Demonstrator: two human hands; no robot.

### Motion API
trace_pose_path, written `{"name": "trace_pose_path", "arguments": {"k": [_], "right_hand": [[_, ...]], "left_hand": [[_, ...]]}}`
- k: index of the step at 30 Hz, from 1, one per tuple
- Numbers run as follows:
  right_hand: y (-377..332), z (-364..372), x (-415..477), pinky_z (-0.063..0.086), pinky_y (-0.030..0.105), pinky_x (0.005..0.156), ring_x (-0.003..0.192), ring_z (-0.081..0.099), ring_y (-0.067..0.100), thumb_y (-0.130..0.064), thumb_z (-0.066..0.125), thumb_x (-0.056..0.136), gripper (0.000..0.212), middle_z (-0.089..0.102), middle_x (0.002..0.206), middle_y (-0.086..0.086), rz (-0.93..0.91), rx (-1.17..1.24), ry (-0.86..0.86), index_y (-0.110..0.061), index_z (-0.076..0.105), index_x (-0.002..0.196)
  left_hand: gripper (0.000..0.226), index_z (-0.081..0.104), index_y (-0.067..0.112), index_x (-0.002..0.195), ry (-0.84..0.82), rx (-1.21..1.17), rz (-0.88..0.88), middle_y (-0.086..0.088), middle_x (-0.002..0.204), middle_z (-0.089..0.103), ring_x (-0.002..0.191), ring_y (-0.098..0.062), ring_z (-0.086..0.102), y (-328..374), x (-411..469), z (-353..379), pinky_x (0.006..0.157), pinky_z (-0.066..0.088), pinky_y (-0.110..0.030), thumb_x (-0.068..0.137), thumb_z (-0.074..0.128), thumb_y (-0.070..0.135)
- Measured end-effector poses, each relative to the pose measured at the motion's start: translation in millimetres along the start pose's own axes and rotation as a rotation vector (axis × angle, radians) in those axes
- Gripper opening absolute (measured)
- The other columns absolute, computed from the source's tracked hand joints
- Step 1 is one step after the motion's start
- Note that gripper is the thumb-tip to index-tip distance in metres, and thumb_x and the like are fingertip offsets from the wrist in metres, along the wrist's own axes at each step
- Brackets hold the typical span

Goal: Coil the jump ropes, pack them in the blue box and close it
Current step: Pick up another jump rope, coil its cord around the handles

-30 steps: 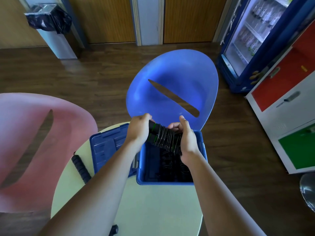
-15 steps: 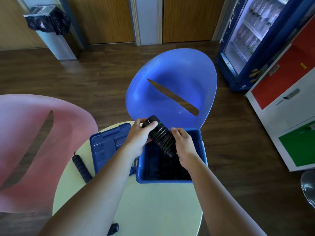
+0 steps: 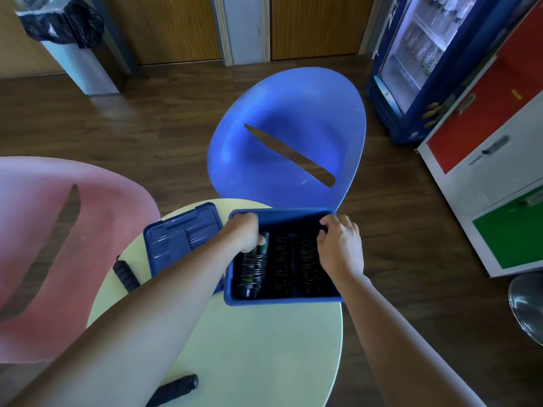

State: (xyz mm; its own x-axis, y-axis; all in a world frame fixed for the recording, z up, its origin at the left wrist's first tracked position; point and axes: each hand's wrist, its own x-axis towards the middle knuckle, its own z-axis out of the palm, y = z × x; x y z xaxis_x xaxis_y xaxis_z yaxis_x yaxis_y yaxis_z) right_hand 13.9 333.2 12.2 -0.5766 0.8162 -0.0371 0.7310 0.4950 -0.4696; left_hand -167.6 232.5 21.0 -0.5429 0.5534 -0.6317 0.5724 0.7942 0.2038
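The blue box (image 3: 282,299) stands open on the round pale table (image 3: 264,348). Three coiled black jump ropes lie side by side inside it. My left hand (image 3: 245,232) is down in the box's left side, gripping the top of the left coiled rope (image 3: 252,267), which has green marks on its handles. My right hand (image 3: 340,248) reaches into the right side with its fingers curled at the top of the right coil (image 3: 308,267); whether it grips the coil is unclear. The box's blue lid (image 3: 182,239) lies flat to the left.
An uncoiled rope's black handles lie on the table, one (image 3: 126,274) left of the lid and one (image 3: 173,390) near the front edge. A blue chair (image 3: 288,142) stands behind the table, a pink chair (image 3: 58,245) at the left. Coloured cabinets (image 3: 499,171) are at the right.
The coiled rope that both hands held above the box has been lowered into its left side. My right hand has let go of it and moved to the right side of the box.
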Motion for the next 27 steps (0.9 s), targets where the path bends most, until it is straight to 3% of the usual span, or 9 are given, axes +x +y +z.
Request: {"name": "trace_pose_path", "arguments": {"k": [2,4,6,11,16,18,20,22,27], "right_hand": [[5.4,-0.2,-1.5,0.049,0.045,0.090,0.107,0.053,0.034,-0.006,0.057,0.093,0.036,0.058,0.120,0.014,0.024,-0.012,0.017,-0.010,0.058,0.130],[12.3,-0.2,-1.7,0.047,0.044,0.094,0.110,0.052,0.035,-0.003,0.056,0.093,0.043,0.055,0.123,0.016,0.052,-0.007,0.007,-0.008,0.053,0.136],[18.1,-0.3,-2.1,0.045,0.042,0.097,0.112,0.052,0.034,-0.001,0.054,0.093,0.045,0.054,0.125,0.016,0.077,0.001,-0.020,-0.008,0.050,0.138],[23.0,0.7,-2.9,0.050,0.043,0.088,0.107,0.058,0.035,0.001,0.051,0.095,0.045,0.052,0.126,0.014,0.107,0.064,-0.046,-0.010,0.050,0.138],[24.9,3.3,-3.4,0.054,0.046,0.087,0.105,0.059,0.034,0.002,0.049,0.096,0.045,0.053,0.122,0.013,0.115,0.069,-0.033,-0.011,0.051,0.138],[24.6,4.9,-4.2,0.054,0.045,0.087,0.104,0.059,0.034,0.002,0.047,0.097,0.046,0.053,0.121,0.013,0.118,0.073,-0.029,-0.012,0.050,0.140],[24.7,5.6,-5.1,0.052,0.043,0.087,0.104,0.058,0.033,0.001,0.047,0.098,0.047,0.053,0.121,0.013,0.116,0.069,-0.024,-0.011,0.049,0.143],[25.1,5.4,-6.0,0.051,0.042,0.088,0.105,0.058,0.033,0.000,0.047,0.098,0.047,0.053,0.121,0.014,0.109,0.060,-0.028,-0.011,0.048,0.144],[24.5,5.7,-6.0,0.052,0.042,0.089,0.108,0.057,0.032,0.000,0.048,0.098,0.049,0.053,0.123,0.014,0.118,0.052,-0.033,-0.011,0.046,0.146]], "left_hand": [[0.063,0.027,0.006,0.149,-0.006,0.037,-0.050,-0.021,0.125,0.054,0.099,-0.031,0.060,6.2,1.4,8.4,0.070,0.039,-0.035,0.101,0.060,0.029],[0.069,0.009,0.005,0.157,-0.001,0.078,-0.041,-0.019,0.138,0.051,0.105,-0.031,0.055,11.5,2.5,17.0,0.077,0.037,-0.036,0.106,0.048,0.028],[0.053,0.020,0.006,0.156,0.008,0.153,-0.019,-0.015,0.144,0.049,0.116,-0.033,0.053,12.6,1.7,25.5,0.084,0.037,-0.038,0.109,0.036,0.025],[0.041,0.044,-0.002,0.135,0.160,0.463,0.107,-0.017,0.139,0.036,0.127,-0.038,0.044,12.7,-17.9,32.6,0.083,0.044,-0.045,0.096,0.051,0.001],[0.041,0.050,0.004,0.126,0.080,0.411,0.248,-0.013,0.123,0.045,0.113,-0.037,0.057,1.5,-27.4,28.6,0.070,0.041,-0.043,0.092,0.065,0.021],[0.070,0.043,0.005,0.139,-0.013,0.463,0.252,-0.015,0.128,0.047,0.114,-0.037,0.058,-2.8,-32.4,32.0,0.073,0.046,-0.043,0.085,0.077,0.032],[0.100,0.019,0.002,0.156,-0.046,0.528,0.228,-0.023,0.144,0.041,0.121,-0.040,0.055,-7.4,-34.6,43.1,0.085,0.049,-0.046,0.082,0.081,0.029],[0.099,0.006,-0.002,0.158,-0.035,0.555,0.206,-0.030,0.149,0.036,0.122,-0.042,0.055,-10.4,-33.5,57.3,0.089,0.050,-0.046,0.088,0.075,0.014],[0.080,0.005,-0.007,0.156,0.001,0.584,0.206,-0.037,0.159,0.016,0.126,-0.045,0.054,-10.6,-34.6,77.6,0.096,0.051,-0.050,0.091,0.052,-0.011]]}}
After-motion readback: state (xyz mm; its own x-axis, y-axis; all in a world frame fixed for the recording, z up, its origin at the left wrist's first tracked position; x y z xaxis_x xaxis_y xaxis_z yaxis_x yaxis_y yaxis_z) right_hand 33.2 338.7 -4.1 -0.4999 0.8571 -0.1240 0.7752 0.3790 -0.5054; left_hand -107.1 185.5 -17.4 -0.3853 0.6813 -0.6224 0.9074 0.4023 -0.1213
